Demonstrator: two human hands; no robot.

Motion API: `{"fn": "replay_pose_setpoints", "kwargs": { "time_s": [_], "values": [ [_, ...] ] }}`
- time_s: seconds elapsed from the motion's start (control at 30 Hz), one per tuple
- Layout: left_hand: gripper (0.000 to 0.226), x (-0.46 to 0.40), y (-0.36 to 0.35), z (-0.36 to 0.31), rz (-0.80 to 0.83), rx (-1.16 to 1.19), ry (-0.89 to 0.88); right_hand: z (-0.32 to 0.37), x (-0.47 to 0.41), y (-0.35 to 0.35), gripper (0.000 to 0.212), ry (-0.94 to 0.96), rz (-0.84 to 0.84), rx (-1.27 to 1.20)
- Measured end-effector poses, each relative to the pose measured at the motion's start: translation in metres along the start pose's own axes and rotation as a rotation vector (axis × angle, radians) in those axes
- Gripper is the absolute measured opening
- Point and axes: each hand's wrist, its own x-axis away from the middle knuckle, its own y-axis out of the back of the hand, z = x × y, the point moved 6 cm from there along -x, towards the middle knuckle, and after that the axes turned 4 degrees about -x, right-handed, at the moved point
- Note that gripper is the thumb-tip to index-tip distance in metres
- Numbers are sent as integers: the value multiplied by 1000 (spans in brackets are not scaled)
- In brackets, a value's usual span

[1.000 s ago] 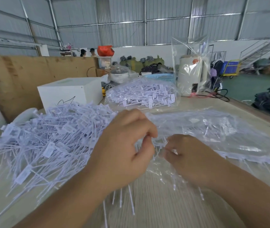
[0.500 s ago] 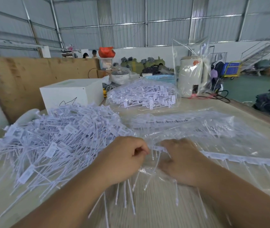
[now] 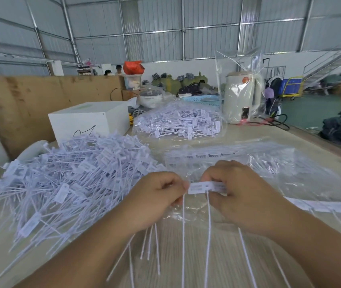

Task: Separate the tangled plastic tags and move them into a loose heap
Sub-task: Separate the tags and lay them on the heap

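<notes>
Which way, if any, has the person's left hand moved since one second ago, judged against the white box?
Yes. The left hand, gripping white plastic tags, has dropped lower and nearer the camera, away from the white box.

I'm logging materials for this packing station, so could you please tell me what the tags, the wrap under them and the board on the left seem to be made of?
The tags look like white matte plastic: thin, springy tails, flat moulded heads. The wrap seems clear glossy film, creased with bright glints. The board looks like raw plywood or cardboard; brown, dull, stained.

White box (image 3: 88,119) by plywood board (image 3: 30,100); bagged kettle (image 3: 241,98), blue basket (image 3: 201,100) behind.
</notes>
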Motion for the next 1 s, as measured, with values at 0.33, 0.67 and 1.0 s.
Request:
{"fn": "replay_pose_setpoints", "kwargs": {
  "time_s": [0.33,0.67,1.0],
  "values": [
    [22,2,5,-10,72,225,16,0,4,-6,7,29,156,-211],
    [19,7,-7,-14,135,185,36,-4,6,-7,31,-43,210,-333],
    [36,3,-7,-13,-190,541,104,1,-1,0,55,-66,-248,-220]
  ]
}}
